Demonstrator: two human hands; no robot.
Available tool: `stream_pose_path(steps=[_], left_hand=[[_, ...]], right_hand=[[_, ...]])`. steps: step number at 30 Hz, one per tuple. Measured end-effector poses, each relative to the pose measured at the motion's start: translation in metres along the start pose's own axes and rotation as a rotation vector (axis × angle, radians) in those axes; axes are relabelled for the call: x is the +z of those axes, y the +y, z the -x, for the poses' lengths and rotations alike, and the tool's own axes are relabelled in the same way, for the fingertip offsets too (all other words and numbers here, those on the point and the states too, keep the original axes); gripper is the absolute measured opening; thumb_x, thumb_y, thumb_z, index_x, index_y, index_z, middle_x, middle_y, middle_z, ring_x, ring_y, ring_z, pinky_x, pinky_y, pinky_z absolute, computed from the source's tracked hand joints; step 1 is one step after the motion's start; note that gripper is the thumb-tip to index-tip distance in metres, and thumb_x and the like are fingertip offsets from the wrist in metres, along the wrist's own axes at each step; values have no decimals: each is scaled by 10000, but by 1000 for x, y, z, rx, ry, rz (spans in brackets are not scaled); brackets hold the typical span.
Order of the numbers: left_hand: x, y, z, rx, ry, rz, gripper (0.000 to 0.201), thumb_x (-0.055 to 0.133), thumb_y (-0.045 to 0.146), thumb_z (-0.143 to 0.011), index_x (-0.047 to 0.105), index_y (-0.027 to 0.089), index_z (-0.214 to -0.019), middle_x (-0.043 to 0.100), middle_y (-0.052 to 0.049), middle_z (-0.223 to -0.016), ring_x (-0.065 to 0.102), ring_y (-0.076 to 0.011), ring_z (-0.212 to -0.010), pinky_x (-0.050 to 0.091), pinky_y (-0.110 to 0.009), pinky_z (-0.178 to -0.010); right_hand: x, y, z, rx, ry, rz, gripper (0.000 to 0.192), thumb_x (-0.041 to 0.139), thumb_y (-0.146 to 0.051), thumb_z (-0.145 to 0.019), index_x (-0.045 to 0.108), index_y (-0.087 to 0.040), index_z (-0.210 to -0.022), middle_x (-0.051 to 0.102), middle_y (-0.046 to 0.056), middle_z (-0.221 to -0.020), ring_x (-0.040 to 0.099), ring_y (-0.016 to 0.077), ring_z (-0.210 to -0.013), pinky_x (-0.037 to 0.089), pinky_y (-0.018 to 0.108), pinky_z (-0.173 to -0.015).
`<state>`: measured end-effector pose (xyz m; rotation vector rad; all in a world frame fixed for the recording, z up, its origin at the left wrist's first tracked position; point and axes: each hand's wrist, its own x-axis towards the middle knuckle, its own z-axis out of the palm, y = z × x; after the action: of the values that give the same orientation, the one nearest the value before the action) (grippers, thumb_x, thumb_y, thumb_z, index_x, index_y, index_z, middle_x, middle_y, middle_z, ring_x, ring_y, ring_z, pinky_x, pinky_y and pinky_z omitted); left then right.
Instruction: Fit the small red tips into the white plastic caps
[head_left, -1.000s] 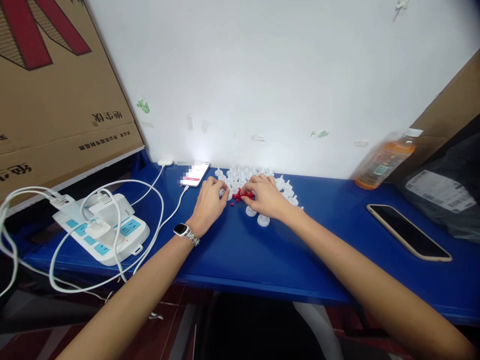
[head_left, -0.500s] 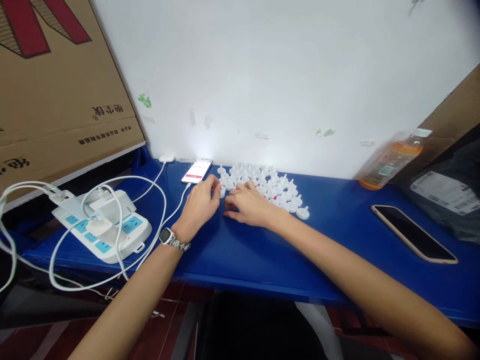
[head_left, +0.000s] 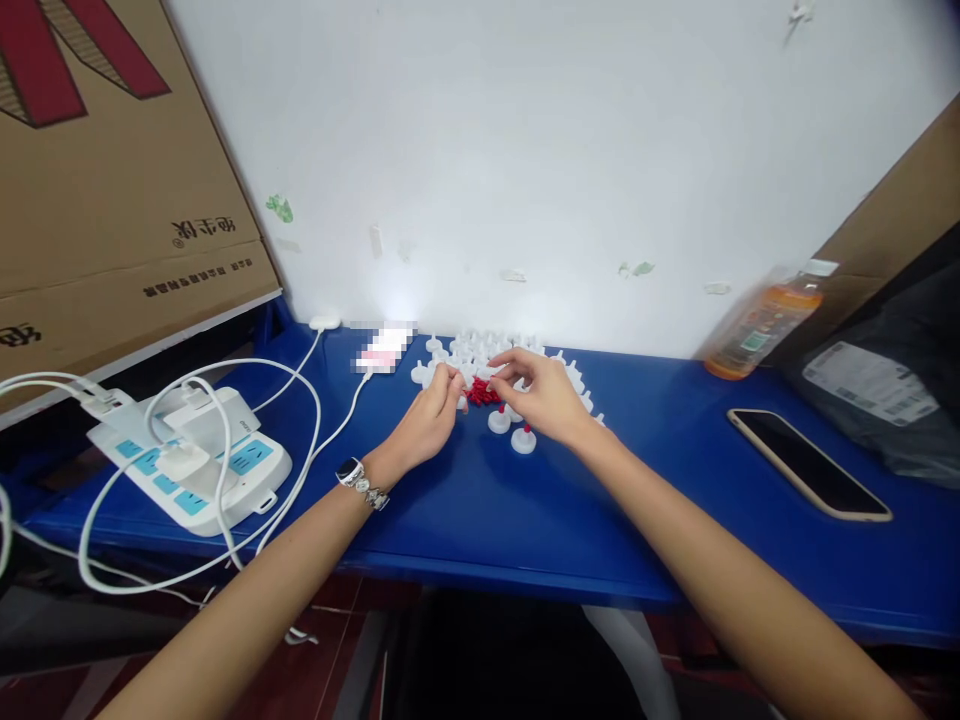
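Note:
My left hand (head_left: 429, 418) is closed in a pinch just left of a pile of small red pieces (head_left: 486, 392); a bit of white and red shows by its fingertips, too small to make out. Over the right side of that pile, my right hand (head_left: 546, 396) has its thumb and fingers bent together; what they grip, if anything, is hidden. Below it stand a white nozzle cap with a red tip (head_left: 523, 440) and another red-tipped white cap (head_left: 498, 423). Many white nozzle caps (head_left: 469, 350) are massed behind both hands, partly covered by the right one.
Left are a white power strip (head_left: 225, 495) with looping cables and a lit, plugged-in phone (head_left: 384, 347). To the right lie a dark phone (head_left: 810, 465), a tilted orange drink bottle (head_left: 765, 325) and a dark parcel (head_left: 885, 380). A white wall bounds the blue table (head_left: 480, 520) behind.
My right hand has shifted right and a little up, uncovering the red pile and two red-tipped caps. My left hand has moved slightly right and down. The view has shifted slightly.

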<state>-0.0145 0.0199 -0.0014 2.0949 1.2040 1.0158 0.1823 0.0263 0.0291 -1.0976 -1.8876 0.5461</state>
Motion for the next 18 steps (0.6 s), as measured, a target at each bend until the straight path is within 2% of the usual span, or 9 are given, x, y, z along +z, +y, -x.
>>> stream_pose_path(steps=[4, 8, 11, 15, 18], left_hand=[[2, 2, 3, -67, -42, -6, 358, 434, 513, -987, 373, 227, -1193, 596, -1, -909, 535, -120, -597, 458, -281, -643], [5, 6, 6, -7, -47, -35, 495, 484, 421, -968, 282, 213, -1369, 592, -21, -951, 476, -89, -528, 446, -273, -612], [7, 11, 7, 43, -54, -21, 506, 474, 360, -968, 257, 201, -1397, 619, -27, -950, 461, -86, -514, 448, -274, -614], [8, 15, 8, 83, -82, -13, 505, 486, 311, -953, 255, 202, -1389, 659, -54, -1048, 465, -73, -495, 466, -280, -633], [6, 14, 9, 76, -89, -31, 537, 502, 284, -932, 252, 196, -1399, 663, -42, -1008, 494, -81, -505, 470, -280, -633]], right_hand=[[8, 0, 3, 87, 5, -178, 130, 639, -211, -814, 698, -180, -926, 762, 51, -819, 709, 179, -763, 524, 298, -723], [16, -1, 5, 122, 8, -362, 156, 694, -324, -816, 674, -181, -875, 747, 49, -780, 706, 175, -714, 538, 293, -686], [19, -1, 7, 93, 32, -393, 245, 731, -419, -800, 658, -185, -805, 729, 39, -761, 687, 165, -715, 532, 285, -689], [23, 1, 8, 98, -29, -522, 335, 764, -495, -764, 653, -180, -783, 717, 40, -743, 669, 165, -703, 528, 289, -676], [24, 1, 8, 103, -60, -526, 338, 783, -496, -746, 670, -178, -761, 714, 41, -726, 655, 164, -676, 514, 287, -641]])
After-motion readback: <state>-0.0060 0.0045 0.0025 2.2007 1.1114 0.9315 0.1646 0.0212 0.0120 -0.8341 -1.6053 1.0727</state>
